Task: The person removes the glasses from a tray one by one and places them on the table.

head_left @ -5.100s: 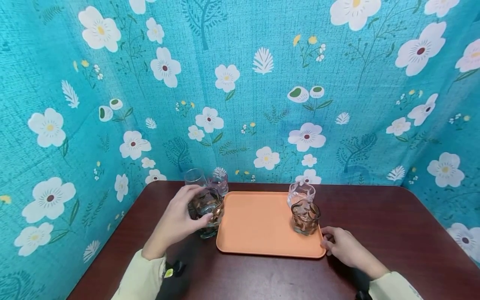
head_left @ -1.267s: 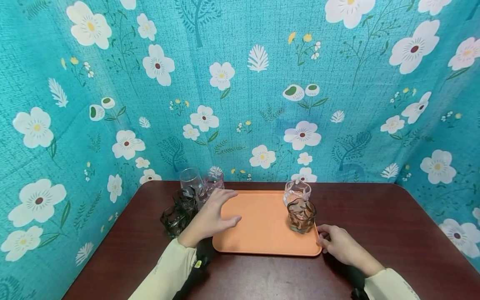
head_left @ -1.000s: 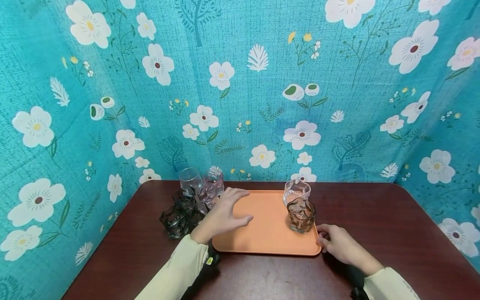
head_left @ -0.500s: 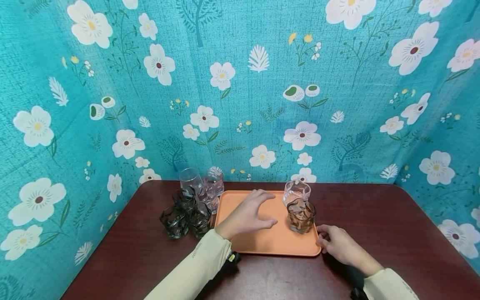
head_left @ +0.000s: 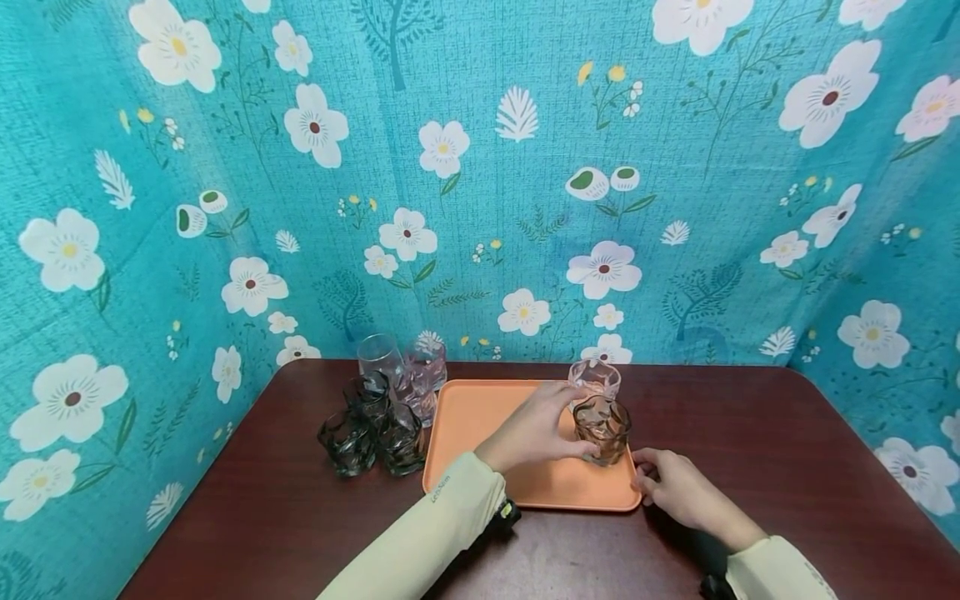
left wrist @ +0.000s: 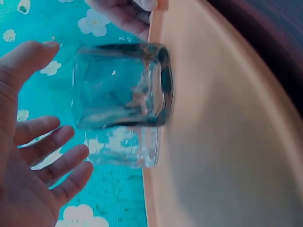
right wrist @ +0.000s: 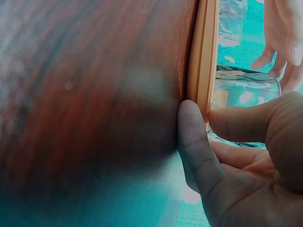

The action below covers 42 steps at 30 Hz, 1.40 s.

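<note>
My left hand [head_left: 536, 425] reaches over the orange tray [head_left: 480, 467], thumb and fingers spread at the left side of a brown-tinted glass tumbler [head_left: 603, 429]. In the left wrist view a gap shows between the fingertips [left wrist: 83, 153] and that tumbler. Just behind it stands a clear tumbler [head_left: 595, 377], partly covered in the head view; both stand near the tray's right end. My right hand [head_left: 678, 492] pinches the tray's right rim near its front corner, thumb and forefinger on either side of the edge in the right wrist view.
Left of the tray, several dark tumblers [head_left: 348, 442] stand close together on the dark red-brown table [head_left: 247, 500]. Behind them are a taller clear glass [head_left: 380, 357] and pinkish tumblers [head_left: 426, 367]. A blue flowered cloth [head_left: 480, 208] hangs along the table's back edge.
My left hand has let go of a dark tumbler, which now stands left of the tray, and has moved right across the tray to the brown tumbler. My right hand stays at the rim.
</note>
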### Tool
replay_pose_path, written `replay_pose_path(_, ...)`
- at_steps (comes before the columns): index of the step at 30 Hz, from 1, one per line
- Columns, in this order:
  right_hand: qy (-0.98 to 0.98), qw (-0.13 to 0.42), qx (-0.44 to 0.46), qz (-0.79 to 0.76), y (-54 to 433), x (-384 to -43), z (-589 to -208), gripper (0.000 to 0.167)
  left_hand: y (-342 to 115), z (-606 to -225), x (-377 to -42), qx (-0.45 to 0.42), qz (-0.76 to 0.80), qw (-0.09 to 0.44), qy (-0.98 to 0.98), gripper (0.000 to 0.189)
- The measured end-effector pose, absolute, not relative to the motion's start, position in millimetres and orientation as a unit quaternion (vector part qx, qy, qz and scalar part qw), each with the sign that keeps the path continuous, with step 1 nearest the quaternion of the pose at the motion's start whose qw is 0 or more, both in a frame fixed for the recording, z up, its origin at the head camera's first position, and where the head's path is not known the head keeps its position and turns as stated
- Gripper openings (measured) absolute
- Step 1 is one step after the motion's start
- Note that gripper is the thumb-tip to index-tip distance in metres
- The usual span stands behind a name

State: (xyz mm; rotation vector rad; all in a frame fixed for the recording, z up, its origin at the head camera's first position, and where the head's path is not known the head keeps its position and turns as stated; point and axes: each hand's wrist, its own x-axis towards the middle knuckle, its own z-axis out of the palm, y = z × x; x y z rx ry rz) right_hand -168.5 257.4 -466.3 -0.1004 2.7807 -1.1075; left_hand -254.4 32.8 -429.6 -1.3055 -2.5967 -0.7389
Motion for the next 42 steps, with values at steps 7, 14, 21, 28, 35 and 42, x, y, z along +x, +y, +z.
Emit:
replay_pose_path(7,0.928,0.072,-0.034,-0.365,256.4,-168.9,-464.7,0.031,52.0,-430.9,-252.2,-0.413,-0.230,0.078,-0.878,0.076)
replay_pose_path(14,0.925,0.078,-0.036,-0.370,256.0,-169.2,-463.9,0.031,62.7,-431.6,-248.4,-0.360,-0.230,0.073,-0.901,0.078)
replay_pose_path(21,0.924,0.077,-0.036,-0.372,255.1,-168.7,-463.4,0.031,65.8,-433.7,-247.0,-0.337,-0.241,0.066,-0.907,0.075)
replay_pose_path(28,0.923,0.074,-0.038,-0.376,255.8,-168.2,-464.3,0.030,64.9,-435.2,-246.8,-0.353,-0.259,0.073,-0.896,0.070)
replay_pose_path(35,0.923,0.069,-0.045,-0.376,257.4,-167.9,-466.6,0.029,57.7,-437.3,-245.6,-0.350,-0.266,0.069,-0.895,0.076)
replay_pose_path(42,0.925,0.066,-0.040,-0.371,257.6,-168.5,-467.3,0.029,42.4,-435.4,-246.7,-0.353,-0.273,0.078,-0.891,0.071)
